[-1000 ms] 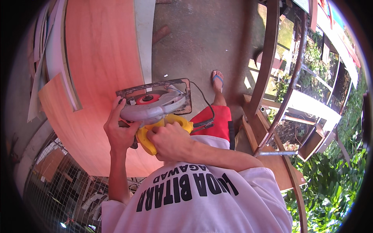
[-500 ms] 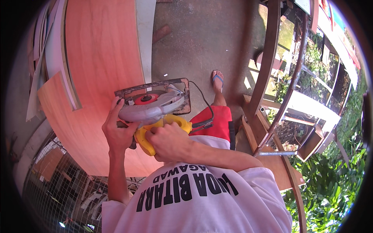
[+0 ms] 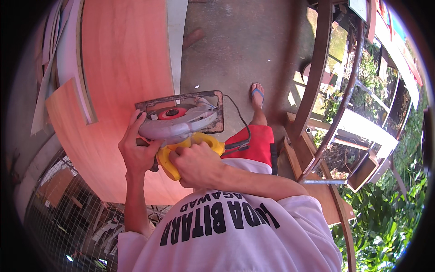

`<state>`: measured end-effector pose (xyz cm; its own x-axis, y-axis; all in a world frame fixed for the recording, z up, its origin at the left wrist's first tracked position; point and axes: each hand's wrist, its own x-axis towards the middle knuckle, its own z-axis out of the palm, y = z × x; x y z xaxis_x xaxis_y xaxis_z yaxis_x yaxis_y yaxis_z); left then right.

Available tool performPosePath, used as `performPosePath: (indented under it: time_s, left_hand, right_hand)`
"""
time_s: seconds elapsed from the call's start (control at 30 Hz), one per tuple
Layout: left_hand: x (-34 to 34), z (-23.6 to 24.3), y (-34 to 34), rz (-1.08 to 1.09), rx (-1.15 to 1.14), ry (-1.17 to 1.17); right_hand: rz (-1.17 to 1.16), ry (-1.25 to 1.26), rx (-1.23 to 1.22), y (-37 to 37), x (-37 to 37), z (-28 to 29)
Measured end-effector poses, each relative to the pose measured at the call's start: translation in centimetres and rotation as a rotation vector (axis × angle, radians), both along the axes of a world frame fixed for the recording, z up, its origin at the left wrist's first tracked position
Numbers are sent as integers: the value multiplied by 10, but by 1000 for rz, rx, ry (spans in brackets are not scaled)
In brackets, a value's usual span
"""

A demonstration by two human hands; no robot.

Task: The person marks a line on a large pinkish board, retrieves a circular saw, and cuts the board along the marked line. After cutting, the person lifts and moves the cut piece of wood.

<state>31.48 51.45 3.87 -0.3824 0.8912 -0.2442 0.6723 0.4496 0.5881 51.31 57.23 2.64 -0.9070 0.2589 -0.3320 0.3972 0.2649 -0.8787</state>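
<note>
A circular saw [image 3: 179,128] with a grey blade guard, a red disc at the blade's centre and a yellow body is held up in front of my chest, turned so its dark, worn base plate faces away from me. My right hand [image 3: 199,164] is wrapped round the yellow rear handle. Against the saw's left end, my left hand [image 3: 138,147] is closed, its fingers reaching up along the guard and its thumb underneath. From the saw's right side a black cord [image 3: 244,119] loops down toward my red shorts. Beneath the saw lies a large reddish plywood sheet [image 3: 124,50].
More boards and pale strips [image 3: 68,59] are stacked at the left. A wire mesh [image 3: 59,222] stands at the lower left. To the right are wooden posts [image 3: 315,68], a metal frame [image 3: 346,97] and green plants [image 3: 385,217]. My sandalled foot [image 3: 257,93] rests on the concrete floor [image 3: 226,50].
The view has shifted slightly, so the plywood, floor and foot sit a little farther right. Both hands keep their hold on the circular saw, which has hardly moved.
</note>
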Motion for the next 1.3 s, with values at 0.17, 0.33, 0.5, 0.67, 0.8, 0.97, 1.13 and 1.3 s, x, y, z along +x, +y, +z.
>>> performPosePath:
  time_s: [0.17,0.33,0.5,0.67,0.8,0.97,1.13,1.3]
  left_hand:
    - [-4,0,-1,-17,18,19]
    - [-6,3,-2,-15,11,13]
    - [-8,4,-2,18,-6,-9]
    - [-13,3,-6,6,12,2]
    - [-13,7,-5,45,-21,-20]
    - [-18,6,-6,29,14,-17]
    - [-23,9,-7,40,-1,-22]
    - [-27,8,-9,40,10,-21]
  right_hand:
    - [-8,26,12,-2,-3,0]
    - [4,29,6,-3,-7,1]
    - [33,21,4,-3,-11,2]
    - [34,29,-6,-4,-14,2]
    - [41,43,-19,-5,-17,1]
    - [52,41,-15,-7,-23,2]
    - [47,49,-5,-8,-28,4]
    - [38,65,4,-9,-31,4]
